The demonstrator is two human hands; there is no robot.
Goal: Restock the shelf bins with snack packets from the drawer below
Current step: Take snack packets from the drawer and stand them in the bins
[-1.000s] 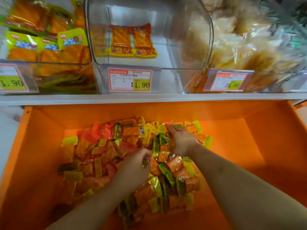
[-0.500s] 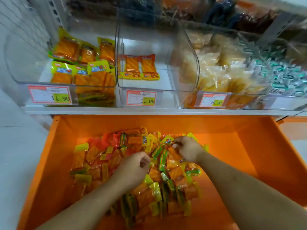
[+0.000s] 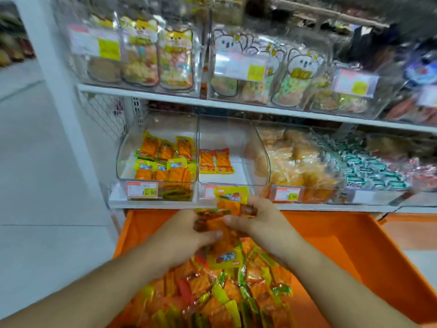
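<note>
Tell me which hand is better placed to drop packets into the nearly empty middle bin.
Probably the right hand: it holds a packet raised just below the middle bin, while the left hand sits lower.

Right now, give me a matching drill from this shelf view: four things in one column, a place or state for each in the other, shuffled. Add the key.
Things
1. orange drawer
2. middle clear bin
3. left clear bin
4. bunch of snack packets

Places or states
A. holds only two orange packets
B. gripped by the left hand and the right hand, raised in front of the lower shelf edge
C. pulled out below the lower shelf, with a heap of packets inside
D. partly stocked with orange and yellow packets, at the left end of the lower shelf

Pairs: 1-C, 2-A, 3-D, 4-B
</note>
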